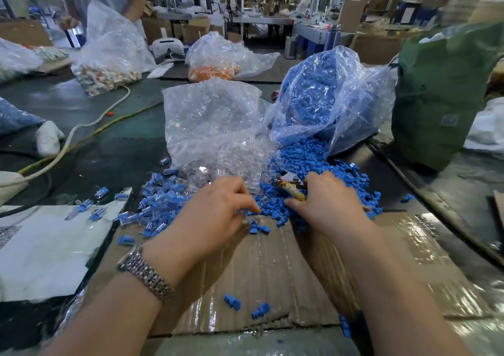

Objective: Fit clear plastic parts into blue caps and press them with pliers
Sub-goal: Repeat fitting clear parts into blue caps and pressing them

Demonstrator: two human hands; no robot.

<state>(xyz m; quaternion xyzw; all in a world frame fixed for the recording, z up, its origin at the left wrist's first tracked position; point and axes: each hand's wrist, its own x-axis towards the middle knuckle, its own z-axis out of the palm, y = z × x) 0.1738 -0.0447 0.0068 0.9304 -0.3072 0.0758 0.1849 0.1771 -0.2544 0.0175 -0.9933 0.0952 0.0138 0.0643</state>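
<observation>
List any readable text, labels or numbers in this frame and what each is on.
None can be read.
Green bag: a pale square mark on its side, too blurred to read.
White sheet: a grey printed patch at its left edge, too small to read.
Pliers in the right hand: no marking shows.
Wristwatch: only the band shows.

dark table, taped cardboard, plastic bags

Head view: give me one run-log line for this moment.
left hand: fingers on small clear plastic part | right hand: grips yellow-handled pliers | loose blue plastic caps: piled ahead | pressing: not yet
</observation>
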